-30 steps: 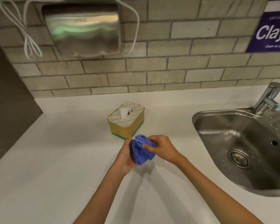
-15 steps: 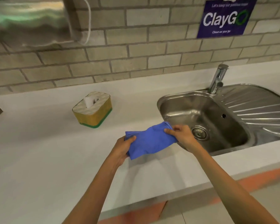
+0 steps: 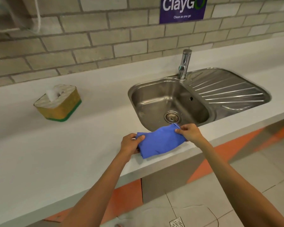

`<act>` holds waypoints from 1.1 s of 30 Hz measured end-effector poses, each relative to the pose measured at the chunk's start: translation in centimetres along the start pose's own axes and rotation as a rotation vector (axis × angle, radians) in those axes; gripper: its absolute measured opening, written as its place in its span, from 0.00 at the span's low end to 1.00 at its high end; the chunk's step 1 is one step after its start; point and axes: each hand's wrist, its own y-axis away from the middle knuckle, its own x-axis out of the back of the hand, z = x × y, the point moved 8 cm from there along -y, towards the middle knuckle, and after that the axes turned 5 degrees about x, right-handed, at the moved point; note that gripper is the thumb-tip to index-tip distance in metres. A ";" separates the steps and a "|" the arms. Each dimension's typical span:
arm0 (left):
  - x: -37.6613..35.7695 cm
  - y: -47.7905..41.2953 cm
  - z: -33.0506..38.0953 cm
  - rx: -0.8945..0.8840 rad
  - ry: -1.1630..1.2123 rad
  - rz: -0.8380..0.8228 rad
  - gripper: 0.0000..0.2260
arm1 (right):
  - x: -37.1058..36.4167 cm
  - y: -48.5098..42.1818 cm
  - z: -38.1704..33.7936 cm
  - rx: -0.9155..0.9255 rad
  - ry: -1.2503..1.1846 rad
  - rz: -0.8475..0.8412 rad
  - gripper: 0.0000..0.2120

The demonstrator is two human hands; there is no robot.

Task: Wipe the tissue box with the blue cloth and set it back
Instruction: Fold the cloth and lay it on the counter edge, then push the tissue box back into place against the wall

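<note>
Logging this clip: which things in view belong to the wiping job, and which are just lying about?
Job: blue cloth, held by left hand and right hand; tissue box on the counter.
Lying about: sink, tap, ClayGo sign.

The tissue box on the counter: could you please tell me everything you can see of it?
The tissue box is a squat box with rounded corners, yellow-gold sides, a green band along the base and a pale, ridged top. A white tissue sticks up from the top opening. It sits upright on the white counter, turned corner-on to the camera, left of the sink and near the brick wall. Nothing else touches it; both hands are away from it, holding the blue cloth.
</note>
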 end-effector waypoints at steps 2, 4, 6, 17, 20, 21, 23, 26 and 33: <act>-0.7 -0.1 -0.4 -0.002 -0.039 0.029 0.08 | 0.5 0.2 0.9 0.000 0.057 0.029 0.14; -1.3 -0.1 -0.6 -0.008 -0.062 0.054 0.09 | 0.8 0.4 1.5 0.004 0.098 0.036 0.11; -1.6 0.0 -0.8 -0.020 -0.090 0.088 0.11 | 0.9 0.5 2.0 0.010 0.134 0.044 0.14; -0.5 0.8 -0.6 -0.148 -0.395 0.298 0.14 | 1.8 1.3 1.5 0.064 0.303 0.158 0.21; 0.3 0.6 0.0 -0.126 -0.361 0.322 0.16 | 1.2 1.1 -1.1 0.147 0.287 0.160 0.21; 0.5 0.4 0.3 -0.129 -0.345 0.320 0.17 | 0.9 1.1 -2.1 0.178 0.264 0.156 0.20; 1.1 0.1 1.0 -0.142 -0.286 0.305 0.16 | -0.1 0.9 -4.3 0.234 0.218 0.143 0.18; 2.4 -0.3 2.1 -0.139 -0.213 0.290 0.16 | -2.1 0.5 -7.2 0.260 0.181 0.086 0.18; 8.9 -1.2 5.8 -0.143 -0.054 0.315 0.18 | -8.1 -1.1 -15.4 0.383 0.153 -0.004 0.15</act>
